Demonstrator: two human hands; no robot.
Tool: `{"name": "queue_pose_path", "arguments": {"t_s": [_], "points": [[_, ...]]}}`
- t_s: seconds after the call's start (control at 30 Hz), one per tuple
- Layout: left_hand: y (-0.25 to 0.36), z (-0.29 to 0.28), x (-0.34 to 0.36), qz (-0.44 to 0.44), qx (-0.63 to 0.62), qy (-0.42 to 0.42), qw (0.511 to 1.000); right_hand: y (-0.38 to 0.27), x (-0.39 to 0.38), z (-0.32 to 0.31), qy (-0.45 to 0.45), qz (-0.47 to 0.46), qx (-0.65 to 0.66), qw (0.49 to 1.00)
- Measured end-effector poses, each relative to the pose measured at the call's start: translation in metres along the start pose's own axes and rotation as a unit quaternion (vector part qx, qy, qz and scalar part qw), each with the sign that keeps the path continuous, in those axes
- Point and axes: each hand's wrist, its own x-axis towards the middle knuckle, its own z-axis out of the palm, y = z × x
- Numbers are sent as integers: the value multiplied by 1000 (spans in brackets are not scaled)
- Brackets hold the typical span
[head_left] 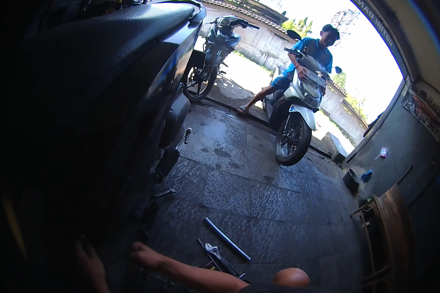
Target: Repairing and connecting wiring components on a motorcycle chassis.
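Observation:
A dark scooter [117,53] fills the left side, its lower parts deep in shadow. Low beside its body, my right hand [145,255] is closed, and whatever its fingers grip is hidden in the dark. My left hand [91,263] reaches up in front of the scooter's shadowed side; its fingertips fade into the dark, so their grip is unclear. On the floor to the right of my right hand lie a long metal tube [227,239] and an adjustable wrench [212,250], with other tools partly hidden by my right forearm.
A person in blue straddles a white scooter [303,105] at the doorway. Another motorcycle [211,53] stands outside to its left. Along the right wall are a wooden bench [393,219] and a black bucket [350,179]. Dark stone tiles [230,190] cover the floor.

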Motion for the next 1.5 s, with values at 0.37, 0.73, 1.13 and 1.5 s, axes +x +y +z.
{"name": "queue_pose_path", "arguments": {"t_s": [0.37,0.73,1.13,1.5], "points": [[-17,7,6,-4,-20,19,1000,26,16,31,58,125,304,943],[6,6,-5,16,-13,10,1000,35,-3,23,13,-55,158,986],[28,-4,11,-6,-111,8,994,41,4,4,174,-211,-187,943],[3,-11,7,12,-74,33,997,35,-7,12,85,-118,-92,985]]}}
